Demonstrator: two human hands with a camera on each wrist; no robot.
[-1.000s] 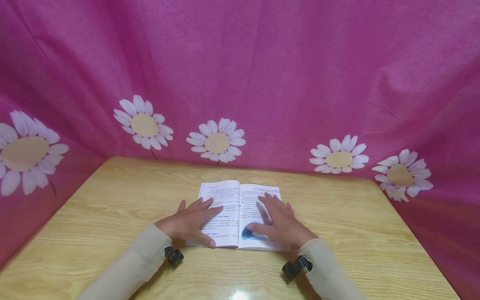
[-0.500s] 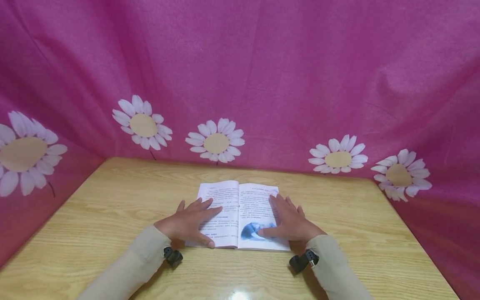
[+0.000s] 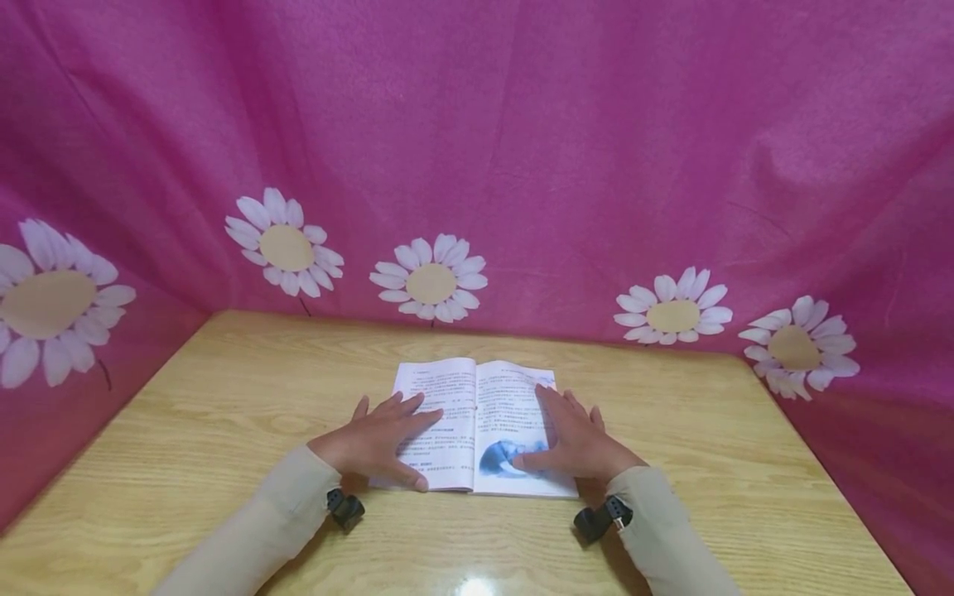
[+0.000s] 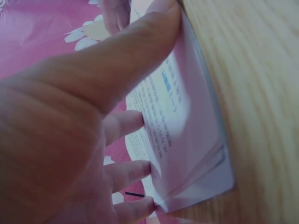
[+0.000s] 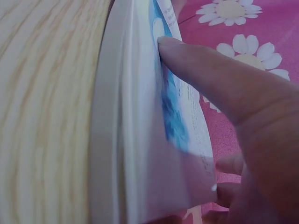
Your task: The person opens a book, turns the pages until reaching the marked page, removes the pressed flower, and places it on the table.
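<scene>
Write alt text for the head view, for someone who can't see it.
An open book lies on a wood-grain table, a person's left hand spread on its left page and the right hand on its right page, thumb on a blue illustration. Behind hangs a magenta cloth with white daisies.

Left sleeve (image 3: 257,530) and right sleeve (image 3: 667,526): long, plain beige cloth. Worn at their ends: a small black left camera (image 3: 346,510) and matching right camera (image 3: 596,521) (fine detail unclear).
</scene>
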